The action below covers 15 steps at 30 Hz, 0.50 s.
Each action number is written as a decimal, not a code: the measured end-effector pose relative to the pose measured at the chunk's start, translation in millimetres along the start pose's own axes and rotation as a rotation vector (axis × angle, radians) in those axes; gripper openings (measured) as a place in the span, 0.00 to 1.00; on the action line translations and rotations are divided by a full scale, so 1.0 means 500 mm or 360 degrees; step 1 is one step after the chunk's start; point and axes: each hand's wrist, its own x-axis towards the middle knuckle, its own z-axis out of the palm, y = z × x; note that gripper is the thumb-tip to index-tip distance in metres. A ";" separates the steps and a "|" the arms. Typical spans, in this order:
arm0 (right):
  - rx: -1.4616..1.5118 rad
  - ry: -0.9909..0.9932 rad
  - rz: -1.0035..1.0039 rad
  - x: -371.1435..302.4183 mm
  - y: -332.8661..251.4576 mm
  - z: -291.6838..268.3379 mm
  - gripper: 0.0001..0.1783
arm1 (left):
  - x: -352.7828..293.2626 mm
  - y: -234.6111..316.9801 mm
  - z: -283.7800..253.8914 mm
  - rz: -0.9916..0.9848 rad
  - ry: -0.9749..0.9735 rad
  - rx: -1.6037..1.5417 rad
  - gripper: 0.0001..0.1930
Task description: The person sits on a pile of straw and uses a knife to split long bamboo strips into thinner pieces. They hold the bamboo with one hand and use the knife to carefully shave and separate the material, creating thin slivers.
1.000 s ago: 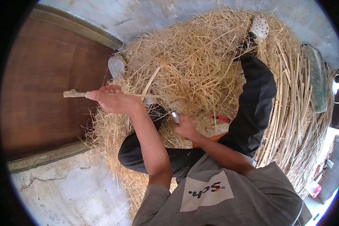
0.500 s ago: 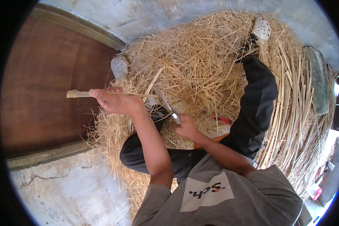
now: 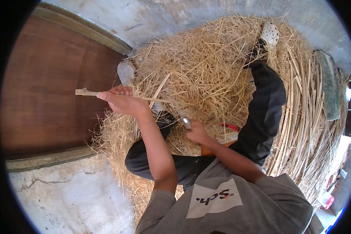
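My left hand (image 3: 123,102) is closed round a thin bamboo strip (image 3: 85,92), its knobbly end sticking out to the left and its slim part running right over the straw. To the right of it, my right hand (image 3: 197,133) grips a knife (image 3: 187,123) by the handle. The metal collar shows plainly, while the blade is smeared and lies close to the strip; I cannot tell whether they touch. Beneath both hands spreads a heap of straw-like shavings (image 3: 202,66).
Long split strips (image 3: 300,113) lie in a pile on the right, with a green slab (image 3: 328,85) on them. A red-handled tool (image 3: 230,126) rests by my bent leg (image 3: 265,109). A stone (image 3: 126,72) sits beside the brown door (image 3: 58,85) at left.
My right hand and the knife have shifted slightly right and down. The left hand has moved a little right with the strip, whose knobbly end has risen slightly.
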 end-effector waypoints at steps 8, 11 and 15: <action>0.0234 0.0033 0.0111 -0.019 -0.016 0.029 0.07 | 0.018 0.008 -0.031 -0.0165 -0.0190 -0.0362 0.33; 0.0151 0.0011 0.0325 -0.014 0.076 0.031 0.07 | 0.021 0.001 -0.025 -0.0134 -0.0030 -0.0228 0.32; 0.0028 -0.0042 0.0140 -0.006 -0.021 0.036 0.07 | 0.016 0.007 -0.025 -0.0088 0.0024 -0.0145 0.32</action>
